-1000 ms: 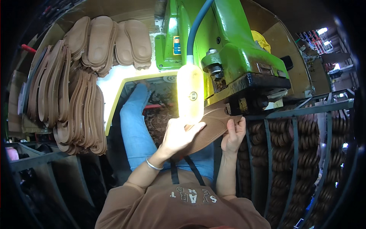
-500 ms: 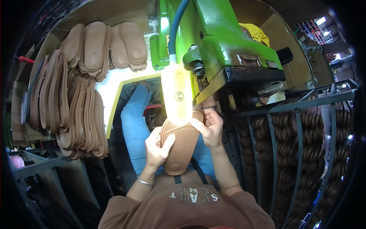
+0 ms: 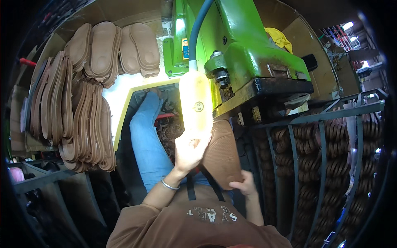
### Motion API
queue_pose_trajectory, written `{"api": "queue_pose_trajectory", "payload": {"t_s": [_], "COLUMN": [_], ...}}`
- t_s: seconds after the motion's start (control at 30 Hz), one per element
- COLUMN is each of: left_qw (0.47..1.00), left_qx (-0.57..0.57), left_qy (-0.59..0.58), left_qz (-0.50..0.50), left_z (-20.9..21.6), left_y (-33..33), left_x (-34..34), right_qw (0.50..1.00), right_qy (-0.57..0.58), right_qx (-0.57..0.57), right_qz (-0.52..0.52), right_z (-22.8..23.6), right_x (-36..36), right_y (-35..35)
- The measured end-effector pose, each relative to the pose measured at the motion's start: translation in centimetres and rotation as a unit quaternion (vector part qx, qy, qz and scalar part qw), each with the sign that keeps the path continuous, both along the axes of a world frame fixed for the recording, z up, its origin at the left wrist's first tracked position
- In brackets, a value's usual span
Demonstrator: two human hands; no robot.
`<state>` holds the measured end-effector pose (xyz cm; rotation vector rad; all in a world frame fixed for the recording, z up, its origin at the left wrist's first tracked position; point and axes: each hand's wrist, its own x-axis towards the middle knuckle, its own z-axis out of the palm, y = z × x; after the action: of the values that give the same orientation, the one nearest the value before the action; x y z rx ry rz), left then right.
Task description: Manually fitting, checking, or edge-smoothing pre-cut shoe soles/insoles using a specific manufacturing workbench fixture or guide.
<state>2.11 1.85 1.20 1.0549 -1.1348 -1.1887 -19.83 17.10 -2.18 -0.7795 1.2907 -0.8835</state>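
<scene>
A brown shoe sole (image 3: 223, 155) with a patterned face is between my hands, tilted in front of the green machine (image 3: 264, 58). My left hand (image 3: 190, 152) is closed at the sole's left edge, just under the glowing lamp (image 3: 196, 101); some of its fingertips are hard to see in the glare. At the sole's rounded lower end, my right hand (image 3: 248, 184) pinches the edge, thumb on the face. The sole's far end lies close beneath the machine's dark head, where contact cannot be made out.
Stacks of brown soles (image 3: 84, 124) stand on the left of the white table, with more soles (image 3: 103, 49) behind. To the right, a metal rack (image 3: 324, 149) holds rows of brown pieces. Brown scraps (image 3: 167, 134) lie below the table. A cardboard box (image 3: 318, 70) surrounds the machine.
The sole has shifted right and turned, its lower end swinging right. My left hand moved up towards the lamp; my right hand went from the upper end down to the lower end.
</scene>
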Motion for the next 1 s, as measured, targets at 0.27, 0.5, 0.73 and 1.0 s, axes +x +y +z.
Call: {"api": "queue_pose_trajectory", "payload": {"t_s": [0.27, 0.5, 0.73, 1.0], "left_qw": [0.991, 0.991, 0.997, 0.998], "left_qx": [0.060, 0.069, -0.027, -0.008], "left_qy": [0.037, 0.046, -0.034, 0.063], "left_qz": [-0.110, -0.102, -0.064, -0.017], "left_z": [-0.3, -1.1, -0.4, -0.5], "left_y": [-0.2, -0.5, -1.7, -0.8], "left_x": [-0.8, -1.6, -0.9, -0.5], "right_qw": [0.955, 0.962, 0.955, 0.951], "right_qy": [-0.043, -0.054, -0.134, -0.044], "right_qx": [-0.175, -0.146, -0.114, -0.189], "right_qz": [-0.233, -0.225, -0.239, -0.240], "right_z": [4.7, 2.7, -0.8, 5.2], "right_x": [-6.7, -8.0, -3.7, -6.8], "right_y": [-6.2, -6.5, -1.7, -8.9]}}
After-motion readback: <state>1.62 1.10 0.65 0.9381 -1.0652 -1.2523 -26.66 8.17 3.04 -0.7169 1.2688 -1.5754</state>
